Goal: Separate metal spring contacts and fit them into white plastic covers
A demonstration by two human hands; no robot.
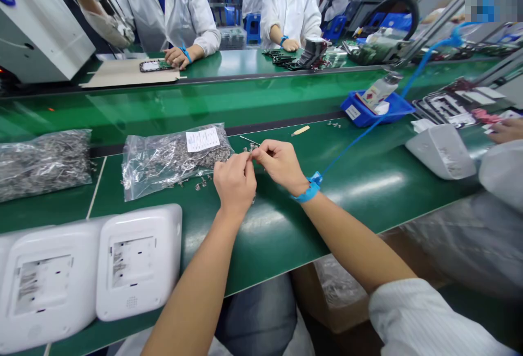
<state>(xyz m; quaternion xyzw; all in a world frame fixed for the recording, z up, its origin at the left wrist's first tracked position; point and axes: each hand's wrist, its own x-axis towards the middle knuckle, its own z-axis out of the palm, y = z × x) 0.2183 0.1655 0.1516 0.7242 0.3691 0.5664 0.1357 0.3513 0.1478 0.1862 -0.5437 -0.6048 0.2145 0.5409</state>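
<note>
My left hand (235, 183) and my right hand (281, 164) meet over the green bench, fingertips pinched together and touching. Whatever is between the fingers is too small to make out. Just behind the fingertips lie small metal contact pieces (254, 147), and a thin pale stick (249, 140) points out near the right hand. Left of my hands rests a clear plastic bag (163, 154) full of such metal pieces, with a white label (203, 139) on it. Loose metal pieces (201, 184) are scattered beside the bag. A blue wrist strap (309, 188) circles my right wrist.
White plastic housings (139, 255) lie at the front left, behind them a second bag (44, 160). A blue tray (378, 108) holding a bottle (381, 89) and a white scoop-shaped bin (443, 152) stand right. The strap's blue cord (359, 137) crosses the bench. Co-workers sit opposite.
</note>
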